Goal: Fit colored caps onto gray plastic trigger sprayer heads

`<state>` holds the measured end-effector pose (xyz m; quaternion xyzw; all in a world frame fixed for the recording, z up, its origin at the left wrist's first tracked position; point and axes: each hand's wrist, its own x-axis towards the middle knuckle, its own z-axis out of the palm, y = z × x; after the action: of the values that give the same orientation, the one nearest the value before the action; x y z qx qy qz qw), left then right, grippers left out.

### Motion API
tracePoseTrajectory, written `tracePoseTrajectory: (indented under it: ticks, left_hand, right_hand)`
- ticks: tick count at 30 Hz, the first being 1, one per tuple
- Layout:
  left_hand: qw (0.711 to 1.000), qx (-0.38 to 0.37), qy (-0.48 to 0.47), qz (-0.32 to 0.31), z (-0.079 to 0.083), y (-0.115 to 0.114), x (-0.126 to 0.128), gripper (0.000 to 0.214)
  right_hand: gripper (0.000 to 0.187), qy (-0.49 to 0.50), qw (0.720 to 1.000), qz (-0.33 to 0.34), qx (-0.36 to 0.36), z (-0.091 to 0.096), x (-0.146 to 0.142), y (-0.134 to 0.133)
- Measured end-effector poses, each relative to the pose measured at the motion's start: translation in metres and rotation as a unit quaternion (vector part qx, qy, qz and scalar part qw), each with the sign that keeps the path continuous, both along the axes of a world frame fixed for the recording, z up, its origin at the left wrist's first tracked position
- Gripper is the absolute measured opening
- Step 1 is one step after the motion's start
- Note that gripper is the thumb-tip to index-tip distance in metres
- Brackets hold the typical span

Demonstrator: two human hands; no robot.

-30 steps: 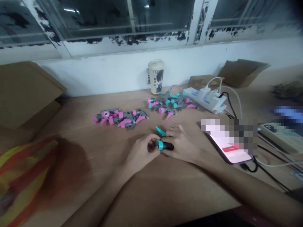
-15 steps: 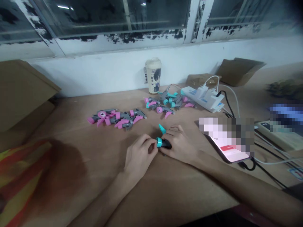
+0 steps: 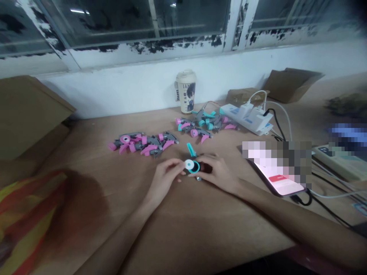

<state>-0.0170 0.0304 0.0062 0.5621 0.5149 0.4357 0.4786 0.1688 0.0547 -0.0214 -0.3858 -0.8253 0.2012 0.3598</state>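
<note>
My two hands meet at the middle of the wooden table point(image 3: 200, 229). My right hand point(image 3: 219, 172) grips a small spray-nozzle head point(image 3: 196, 165) with a teal collar, a dark body and a teal trigger pointing up. My left hand point(image 3: 166, 176) pinches a small white round insert point(image 3: 188, 164) against the open teal collar. A pile of grey and pink nozzle heads point(image 3: 143, 143) lies behind my left hand. A second pile, grey with teal and pink parts point(image 3: 205, 124), lies farther back.
A paper coffee cup point(image 3: 185, 91) stands by the wall. A white power strip point(image 3: 248, 116) with chargers and cables sits at the right, and a lit phone point(image 3: 279, 177) lies beside my right forearm. Cardboard boxes point(image 3: 25, 110) are at the left; a striped bag point(image 3: 25, 217) is at the lower left.
The nozzle head has been turned so its teal collar faces up toward me. A white round insert now sits at the collar under my left fingertips. Both hands moved slightly away.
</note>
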Motion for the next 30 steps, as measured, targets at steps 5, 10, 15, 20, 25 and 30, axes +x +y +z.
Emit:
tracePoseTrajectory:
  ticks: [5, 10, 15, 20, 25, 30]
  left_hand:
    - [0.997, 0.051, 0.052, -0.025, -0.004, -0.004, 0.003, 0.017]
    - [0.987, 0.113, 0.111, -0.017, -0.013, -0.002, -0.003, 0.015]
    - [0.971, 0.170, 0.167, -0.015, -0.012, -0.004, 0.000, 0.013]
    - [0.962, 0.180, 0.206, 0.005, -0.010, -0.007, 0.003, 0.015]
    - [0.956, 0.214, 0.202, -0.006, -0.003, -0.009, 0.006, 0.006]
    - [0.948, 0.231, 0.219, -0.024, 0.002, -0.011, 0.007, 0.011]
  right_hand:
    - [0.019, 0.007, 1.000, 0.027, 0.008, 0.001, -0.001, -0.001]
    - [0.022, 0.010, 1.000, 0.023, 0.018, 0.003, -0.002, -0.001]
    - [0.023, 0.005, 1.000, 0.019, 0.019, 0.004, -0.002, -0.001]
    - [0.021, 0.003, 1.000, 0.026, 0.016, 0.004, -0.001, -0.001]
    - [0.018, 0.000, 0.999, 0.027, 0.018, 0.004, -0.001, -0.002]
    - [0.016, 0.002, 0.999, 0.026, 0.021, 0.002, -0.001, -0.002]
